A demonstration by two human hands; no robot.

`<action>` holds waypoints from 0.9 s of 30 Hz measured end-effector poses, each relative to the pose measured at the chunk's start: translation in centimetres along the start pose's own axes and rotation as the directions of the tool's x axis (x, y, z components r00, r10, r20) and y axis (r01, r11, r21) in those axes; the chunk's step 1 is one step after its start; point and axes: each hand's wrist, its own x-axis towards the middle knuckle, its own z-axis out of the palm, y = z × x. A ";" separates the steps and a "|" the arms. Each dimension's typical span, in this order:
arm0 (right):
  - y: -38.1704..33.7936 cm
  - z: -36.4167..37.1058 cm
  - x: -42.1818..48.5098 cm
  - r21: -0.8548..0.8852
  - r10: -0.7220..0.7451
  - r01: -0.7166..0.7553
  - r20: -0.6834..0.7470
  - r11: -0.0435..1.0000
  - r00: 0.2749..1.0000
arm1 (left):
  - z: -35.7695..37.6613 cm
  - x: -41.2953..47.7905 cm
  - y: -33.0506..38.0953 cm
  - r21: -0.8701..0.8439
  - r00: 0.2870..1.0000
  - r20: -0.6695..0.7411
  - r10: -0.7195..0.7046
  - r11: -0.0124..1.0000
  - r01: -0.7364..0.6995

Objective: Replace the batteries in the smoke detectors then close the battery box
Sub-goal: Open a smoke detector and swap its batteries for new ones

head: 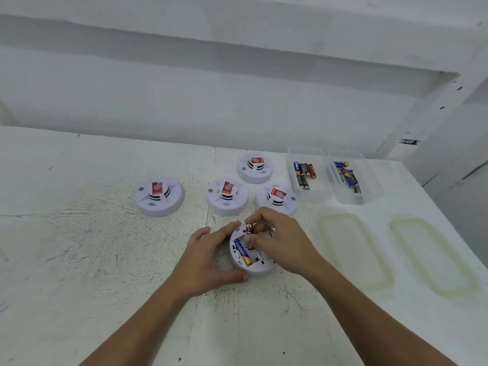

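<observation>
A white smoke detector [260, 266] lies upside down near the middle of the table, its battery bay exposed. A blue and yellow battery [242, 251] sits in the bay. My left hand [208, 260] cups the detector's left rim. My right hand [280, 241] pinches a red and dark battery [249, 228] just above the bay. Two open clear boxes stand at the back right: the left box [307, 192] holds mixed dark and red batteries, the right box [369, 194] holds blue and yellow ones.
Several other smoke detectors stand face up behind my hands, such as one at the left [159, 196] and one in the middle [227, 196]. Two clear lids [353, 247] [433, 254] lie flat to the right. The table's right edge [449, 223] runs close beyond them.
</observation>
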 end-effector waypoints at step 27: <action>1.4 1.3 0.5 0.056 0.011 -0.015 0.065 0.998 0.998 | 2.1 0.3 -1.5 0.310 0.985 -0.107 0.132 0.946 -0.093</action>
